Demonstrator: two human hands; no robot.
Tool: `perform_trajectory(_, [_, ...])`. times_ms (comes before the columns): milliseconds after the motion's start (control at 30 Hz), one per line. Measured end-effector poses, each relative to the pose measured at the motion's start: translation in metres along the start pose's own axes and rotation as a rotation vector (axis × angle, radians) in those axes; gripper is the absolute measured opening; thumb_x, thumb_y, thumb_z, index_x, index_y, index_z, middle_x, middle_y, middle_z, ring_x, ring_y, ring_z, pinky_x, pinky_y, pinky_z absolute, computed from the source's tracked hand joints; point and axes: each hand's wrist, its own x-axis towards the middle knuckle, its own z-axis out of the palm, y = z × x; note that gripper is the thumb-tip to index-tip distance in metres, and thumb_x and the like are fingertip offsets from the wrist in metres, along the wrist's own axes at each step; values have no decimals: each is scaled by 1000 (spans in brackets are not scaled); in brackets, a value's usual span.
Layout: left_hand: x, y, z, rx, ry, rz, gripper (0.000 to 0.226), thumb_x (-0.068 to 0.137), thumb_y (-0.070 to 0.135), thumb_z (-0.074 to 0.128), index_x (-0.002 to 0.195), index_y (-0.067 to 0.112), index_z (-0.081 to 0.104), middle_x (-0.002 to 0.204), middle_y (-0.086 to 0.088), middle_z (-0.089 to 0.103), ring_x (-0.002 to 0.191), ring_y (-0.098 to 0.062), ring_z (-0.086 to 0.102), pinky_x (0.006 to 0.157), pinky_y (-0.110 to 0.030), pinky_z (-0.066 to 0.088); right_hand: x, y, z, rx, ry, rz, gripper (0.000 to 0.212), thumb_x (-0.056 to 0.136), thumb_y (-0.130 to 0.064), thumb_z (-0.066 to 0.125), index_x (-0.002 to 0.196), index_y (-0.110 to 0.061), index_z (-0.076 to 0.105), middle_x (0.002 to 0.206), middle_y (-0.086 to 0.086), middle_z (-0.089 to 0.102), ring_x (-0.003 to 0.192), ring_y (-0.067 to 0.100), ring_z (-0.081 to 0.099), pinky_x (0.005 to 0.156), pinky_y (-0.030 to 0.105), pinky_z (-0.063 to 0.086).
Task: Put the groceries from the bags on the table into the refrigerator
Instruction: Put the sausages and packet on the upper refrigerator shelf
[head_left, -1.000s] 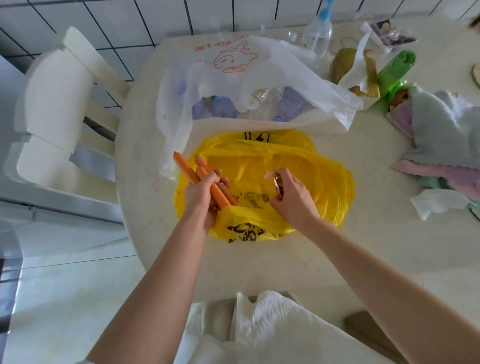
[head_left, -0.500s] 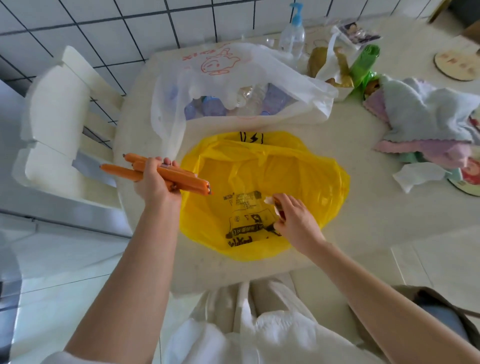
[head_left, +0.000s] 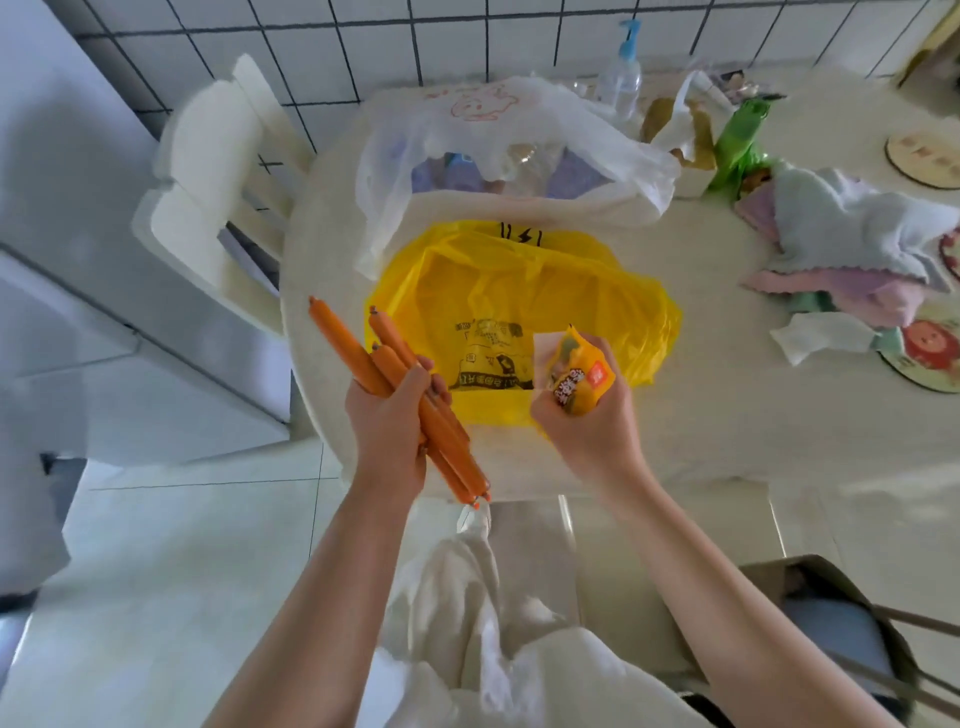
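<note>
Both hands now loaded from the yellow bag (head_left: 524, 291)
Right hand (head_left: 576, 415) has lifted out a snack packet (head_left: 579, 376); left hand (head_left: 387, 421) grips sausages (head_left: 395, 379), ready for the refrigerator

Left arm: bare forearm rose from the lower left of the view, angled up and to the right, and ended over the near edge of the tabletop.
Left hand (head_left: 392, 421): back toward the camera, fingers curled round a bundle of sausages (head_left: 400, 384); fingertips showed on the bundle's right side.
Right arm: bare forearm rose from the lower right, angled up and to the left.
Right hand (head_left: 582, 421): back toward the camera, fingers wrapped round a yellow packet (head_left: 576, 376), held above the tabletop's near edge.
Spacing: the hands were level, near each other, not touching.
</note>
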Motion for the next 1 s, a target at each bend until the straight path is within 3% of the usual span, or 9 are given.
perform_trajectory(167, [-76, -14, -31, 23, 94, -51, 37, 83, -9, 56, 70, 24, 67, 67, -5, 64, 62, -22, 61, 64, -39, 54, -65, -6, -2, 33, -146, 24, 38, 78, -3, 67, 111, -14, 54, 79, 4, 63, 58, 16, 57, 48, 32, 49])
perform_trajectory(300, [-124, -16, -67, 83, 138, -33, 18, 80, -13, 56, 95, -5, 59, 70, -11, 61, 61, -25, 59, 57, -35, 52, -110, -12, 15, 9, -260, 43, 32, 82, -1, 65, 104, -23, 55, 76, 8, 60, 56, 16, 55, 48, 32, 49])
perform_trajectory(533, [-190, -18, -159, 73, 337, -5, 20, 75, -12, 60, 91, 1, 60, 75, -12, 65, 65, -27, 62, 64, -39, 55, -185, -16, 59, -69, -530, 85, 36, 80, -5, 65, 103, -30, 53, 82, 7, 64, 60, 16, 58, 48, 30, 49])
perform_trajectory(633, [-217, -21, -208, 35, 463, -20, 23, 75, -11, 60, 96, -1, 60, 76, -11, 65, 64, -25, 62, 63, -38, 55, -220, -18, 88, -92, -644, 127, 39, 79, -4, 65, 107, -28, 54, 84, 12, 63, 63, 18, 60, 54, 39, 56])
perform_trajectory(733, [-248, -22, -259, -12, 568, -9, 24, 76, -11, 60, 96, 2, 61, 74, -6, 66, 64, -23, 63, 63, -36, 56, -258, -14, 120, -127, -728, 122, 38, 76, -3, 64, 107, -24, 56, 84, 15, 63, 62, 15, 58, 56, 39, 55])
perform_trajectory(833, [-281, -22, -312, -17, 641, -1, 21, 78, -7, 63, 93, 8, 62, 75, -5, 66, 67, -23, 64, 66, -37, 58, -304, -9, 154, -153, -818, 112, 38, 70, -12, 63, 107, -21, 58, 84, 12, 62, 64, 16, 58, 55, 30, 53])
perform_trajectory(1000, [-330, -21, -405, -37, 775, -18, 21, 82, -4, 64, 90, 16, 62, 78, -4, 67, 66, -20, 66, 66, -34, 59, -387, 4, 218, -191, -892, 155, 30, 79, -7, 67, 107, -17, 62, 93, 6, 70, 75, 18, 67, 58, 17, 52])
